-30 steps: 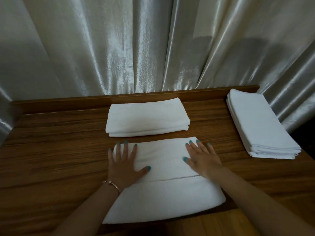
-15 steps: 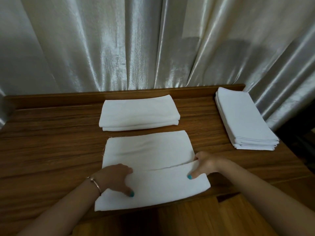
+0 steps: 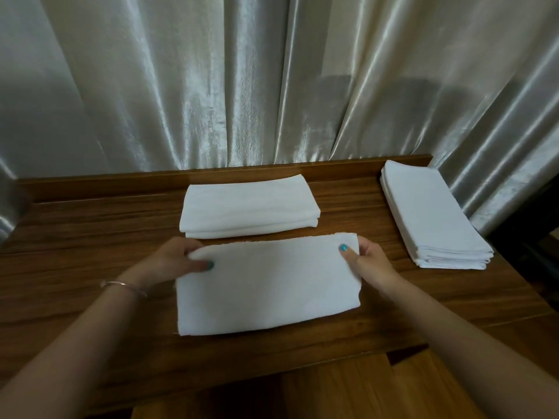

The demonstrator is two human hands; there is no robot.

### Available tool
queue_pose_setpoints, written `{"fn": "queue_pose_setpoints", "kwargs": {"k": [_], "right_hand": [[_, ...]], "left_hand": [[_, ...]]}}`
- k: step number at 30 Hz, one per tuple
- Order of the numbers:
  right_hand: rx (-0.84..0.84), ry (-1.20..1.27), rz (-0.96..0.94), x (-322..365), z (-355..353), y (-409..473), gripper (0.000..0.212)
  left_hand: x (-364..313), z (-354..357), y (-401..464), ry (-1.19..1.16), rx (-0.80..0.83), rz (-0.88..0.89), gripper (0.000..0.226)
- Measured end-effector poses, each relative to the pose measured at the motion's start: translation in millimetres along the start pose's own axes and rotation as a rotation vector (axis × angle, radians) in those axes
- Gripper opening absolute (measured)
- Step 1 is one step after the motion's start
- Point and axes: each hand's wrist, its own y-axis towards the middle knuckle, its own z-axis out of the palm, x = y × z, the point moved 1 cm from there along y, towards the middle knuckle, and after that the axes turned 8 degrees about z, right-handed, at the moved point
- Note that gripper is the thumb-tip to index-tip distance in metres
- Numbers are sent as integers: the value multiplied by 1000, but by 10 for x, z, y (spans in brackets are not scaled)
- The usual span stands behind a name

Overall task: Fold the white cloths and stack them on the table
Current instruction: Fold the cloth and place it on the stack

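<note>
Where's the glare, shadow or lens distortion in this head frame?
Head view: glare streaks on the satin curtain, a soft shadow patch on it upper right, the table's back edge bowed by the wide lens, dim warm light, the cloth lacks texture detail.

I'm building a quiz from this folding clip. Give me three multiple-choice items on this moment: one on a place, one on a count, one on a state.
1. Where is the taller pile of cloths?
A. the table's far right
B. the floor
C. under the hands

2. How many cloth piles lie beyond the held cloth?
A. none
B. two
C. five

3. How do the hands hold that cloth?
A. pinching its far corners
B. flat on top
C. not touching

Answers: 1 A, it sits by the curtain. 2 B, one centre pile, one right. 3 A, left hand and right hand pinch each end.
</note>
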Motion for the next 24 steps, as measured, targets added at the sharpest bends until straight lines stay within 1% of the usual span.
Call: {"fn": "queue_pose_setpoints", "kwargs": {"k": [2,4,7,10,13,14,15,16,17,18,19,20,22,23,24], "right_hand": [[-58,19,-25,-19,128,113,16],[-72,29,0,-73,242,227,15],[-77,-66,36,-168,346,352,7],[-164,-147,-8,-206,377,433,7],[-272,-372,-9,-216,427,456,12],[-348,-485,-8,-216,457,435,15],[-459,-611,-54,-224,495,411,21],[-566,-724,-157,-233,556,384,30],[-626,-803,-289,-236,652,346,38],[-624,-820,-432,-223,775,295,44],[-546,-815,-550,-197,922,246,47],[-411,-824,-625,-181,1082,211,50],[-120,-918,-664,-202,1379,171,52],[-19,-976,-647,-237,1474,172,53],[41,-1031,-618,-283,1510,186,53]], "left_hand": [[89,133,156,-39,-206,-51,17],[226,271,300,-56,-314,-69,16],[394,410,425,-120,-391,-29,7],[471,464,483,-35,-420,44,13],[449,472,487,24,-424,55,13],[427,484,460,38,-457,39,16],[402,514,428,119,-540,10,26],[370,575,401,268,-626,-25,40],[315,669,371,401,-705,-45,50],[222,790,346,452,-741,-35,55],[108,937,329,448,-716,3,55],[11,1102,330,443,-640,51,53],[-83,1434,359,457,-447,89,52],[-66,1558,372,481,-366,62,53],[-13,1634,379,514,-310,27,55]]}}
